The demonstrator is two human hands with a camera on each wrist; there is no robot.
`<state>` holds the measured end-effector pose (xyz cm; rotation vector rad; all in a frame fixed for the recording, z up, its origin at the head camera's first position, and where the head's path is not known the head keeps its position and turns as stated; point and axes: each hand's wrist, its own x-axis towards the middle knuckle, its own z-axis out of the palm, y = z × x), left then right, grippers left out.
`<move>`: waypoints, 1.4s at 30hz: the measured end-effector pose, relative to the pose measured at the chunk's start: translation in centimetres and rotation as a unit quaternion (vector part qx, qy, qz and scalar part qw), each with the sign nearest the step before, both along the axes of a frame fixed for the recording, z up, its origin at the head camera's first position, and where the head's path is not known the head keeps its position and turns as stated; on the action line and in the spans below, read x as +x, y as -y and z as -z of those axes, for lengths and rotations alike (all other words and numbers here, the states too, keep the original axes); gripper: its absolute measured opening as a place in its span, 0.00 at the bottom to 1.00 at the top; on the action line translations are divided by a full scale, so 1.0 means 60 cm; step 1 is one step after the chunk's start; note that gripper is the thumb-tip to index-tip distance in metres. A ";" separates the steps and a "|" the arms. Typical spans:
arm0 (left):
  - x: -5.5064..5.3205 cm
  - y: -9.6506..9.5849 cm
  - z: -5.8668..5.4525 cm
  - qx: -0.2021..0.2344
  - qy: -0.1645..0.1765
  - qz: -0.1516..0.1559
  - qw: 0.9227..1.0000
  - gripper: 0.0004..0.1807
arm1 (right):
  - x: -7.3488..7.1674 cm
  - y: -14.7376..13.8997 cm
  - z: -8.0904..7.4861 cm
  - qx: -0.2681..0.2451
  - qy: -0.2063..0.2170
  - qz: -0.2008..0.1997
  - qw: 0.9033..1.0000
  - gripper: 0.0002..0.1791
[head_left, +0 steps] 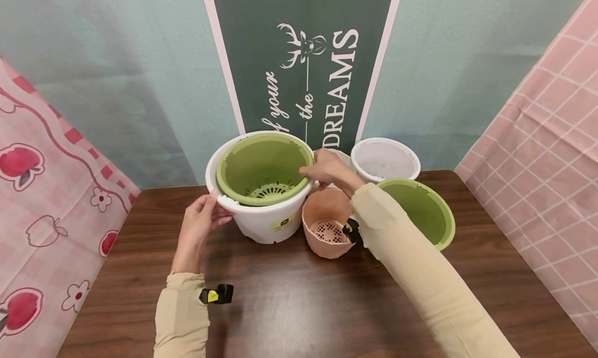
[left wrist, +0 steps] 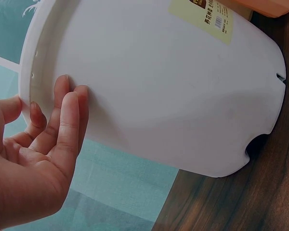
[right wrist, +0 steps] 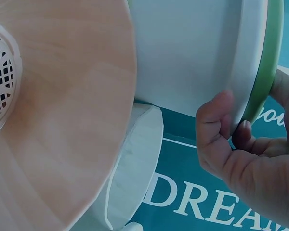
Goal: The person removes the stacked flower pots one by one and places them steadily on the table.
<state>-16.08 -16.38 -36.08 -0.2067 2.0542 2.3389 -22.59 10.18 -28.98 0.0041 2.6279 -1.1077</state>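
Observation:
A green flowerpot (head_left: 254,163) with a slotted bottom sits inside a larger white flowerpot (head_left: 254,224) on the table's far side. My left hand (head_left: 200,216) pinches the white pot's left rim, thumb on the rim and fingers spread below it against the wall (left wrist: 135,96). On the opposite side, my right hand (head_left: 330,170) grips the green pot's rim (right wrist: 266,72), its thumb over the edge. Its fingers curl beneath, touching the white rim (right wrist: 245,72). The white pot carries a yellow label (left wrist: 207,19) and has notches along its base.
Just right of the white pot stands a peach flowerpot (head_left: 322,246) with a perforated bottom. A pale pot (right wrist: 139,163) is partly hidden behind it. Farther right are another white pot (head_left: 385,158) and another green pot (head_left: 427,210), partly behind my right sleeve. Curtains hang around the brown table (head_left: 280,306).

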 end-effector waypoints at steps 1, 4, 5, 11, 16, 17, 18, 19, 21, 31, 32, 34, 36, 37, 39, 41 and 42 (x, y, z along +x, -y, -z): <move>0.000 0.000 0.000 0.001 -0.001 0.000 1.000 0.15 | 0.000 -0.001 0.000 0.001 -0.001 -0.003 1.000 0.13; 0.000 0.000 0.002 0.003 -0.004 0.000 1.000 0.15 | -0.001 -0.002 0.000 0.004 -0.005 -0.007 1.000 0.12; -0.001 0.000 0.002 0.004 -0.005 0.000 1.000 0.15 | -0.001 -0.002 0.000 0.008 -0.007 -0.008 1.000 0.12; 0.000 0.001 0.002 0.008 -0.008 -0.003 1.000 0.14 | 0.002 -0.002 -0.003 0.025 -0.019 -0.019 0.999 0.12; 0.000 0.000 0.001 0.011 -0.009 -0.004 1.000 0.14 | 0.005 -0.004 -0.003 0.009 -0.018 -0.020 1.000 0.11; 0.000 0.000 0.001 0.010 -0.008 -0.005 1.000 0.14 | 0.006 -0.004 -0.003 0.005 -0.017 -0.021 1.000 0.11; 0.000 0.001 0.001 0.009 -0.008 -0.005 1.000 0.14 | 0.006 -0.005 -0.003 0.004 -0.017 -0.023 1.000 0.10; 0.000 0.001 0.001 0.009 -0.008 -0.004 1.000 0.14 | 0.006 -0.005 -0.002 0.001 -0.017 -0.024 1.000 0.10; 0.001 0.001 0.001 0.009 -0.008 -0.003 1.000 0.14 | 0.007 -0.006 -0.002 -0.003 -0.016 -0.025 1.000 0.10; 0.000 0.001 0.003 0.013 -0.011 -0.001 1.000 0.14 | 0.008 -0.004 -0.001 -0.026 -0.007 -0.010 1.000 0.08; 0.000 0.001 0.003 0.013 -0.011 -0.001 1.000 0.14 | 0.008 -0.004 -0.001 -0.027 -0.006 -0.008 1.000 0.08; 0.000 0.001 0.003 0.014 -0.012 -0.002 1.000 0.14 | 0.009 -0.004 -0.001 -0.029 -0.004 -0.004 1.000 0.08; 0.000 0.001 0.003 0.014 -0.012 -0.003 1.000 0.14 | 0.009 -0.003 -0.001 -0.031 -0.001 0.000 1.000 0.08; 0.000 0.001 0.003 0.015 -0.012 -0.004 1.000 0.14 | 0.009 -0.003 -0.001 -0.032 0.000 0.001 0.999 0.08; 0.000 0.001 0.003 0.015 -0.013 -0.003 1.000 0.14 | 0.009 -0.003 -0.001 -0.033 0.001 0.003 0.999 0.08; 0.000 0.001 0.003 0.013 -0.012 -0.003 1.000 0.14 | 0.008 -0.003 0.000 -0.036 0.002 0.005 0.999 0.08; 0.000 0.001 0.003 0.013 -0.011 -0.003 1.000 0.14 | 0.007 -0.003 0.000 -0.038 0.003 0.006 0.999 0.08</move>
